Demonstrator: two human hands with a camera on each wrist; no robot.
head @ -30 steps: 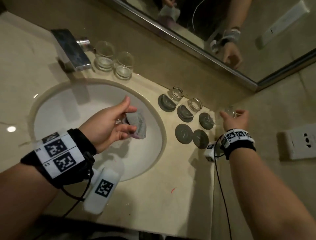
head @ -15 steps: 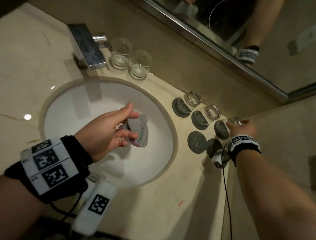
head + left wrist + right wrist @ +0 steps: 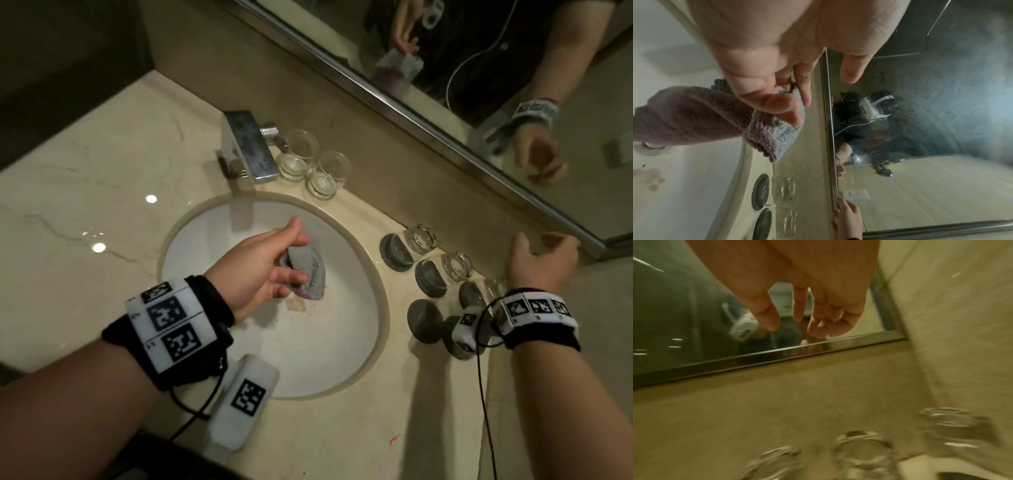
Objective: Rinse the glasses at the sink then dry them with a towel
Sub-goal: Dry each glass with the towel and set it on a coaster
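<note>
My left hand [image 3: 274, 260] grips a folded grey and purple towel [image 3: 308, 270] above the white sink [image 3: 308, 359]; the left wrist view shows fingers pinching the towel [image 3: 694, 113]. My right hand [image 3: 544, 250] hovers empty with relaxed fingers near the mirror's lower edge, just beyond three glasses. These glasses [image 3: 423, 238] [image 3: 457, 267] [image 3: 486, 287] stand upside down on grey coasters. In the right wrist view the right hand [image 3: 795, 327] holds nothing and the blurred glasses [image 3: 861, 444] lie below it. Two upright glasses [image 3: 298, 154] [image 3: 329, 174] stand beside the tap.
A chrome tap [image 3: 248, 145] overhangs the sink's far rim. An empty grey coaster [image 3: 424, 320] lies in front of the row, a second partly hidden by my right wrist. The mirror [image 3: 445, 68] runs along the back wall. A side wall closes the counter on the right.
My right hand set its glass upside down on the third coaster, let go and lifted away toward the mirror. The left hand kept holding the towel over the sink.
</note>
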